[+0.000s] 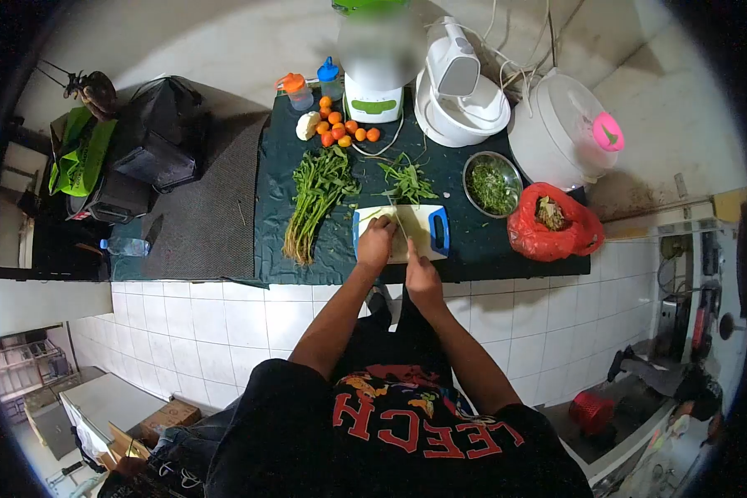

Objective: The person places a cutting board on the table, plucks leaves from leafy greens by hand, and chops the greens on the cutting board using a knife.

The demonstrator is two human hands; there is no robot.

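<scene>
A white cutting board (423, 217) with blue ends lies near the table's front edge. My left hand (377, 238) is closed on green stems at the board's left part. Beside it my right hand (422, 276) grips a knife (402, 224), its thin blade pointing away from me over the board. Loose leafy greens (408, 180) lie just behind the board. To the left rests a large bunch of greens (317, 195) with its roots toward me. A metal bowl (491, 184) of cut greens stands to the right.
Tomatoes (337, 131) and a blender (373, 95) stand at the back. A white mixer (461, 91), a white container (556, 133) and a red plastic bag (552, 236) are on the right. Far left are black boxes (159, 137) and a bottle (126, 246).
</scene>
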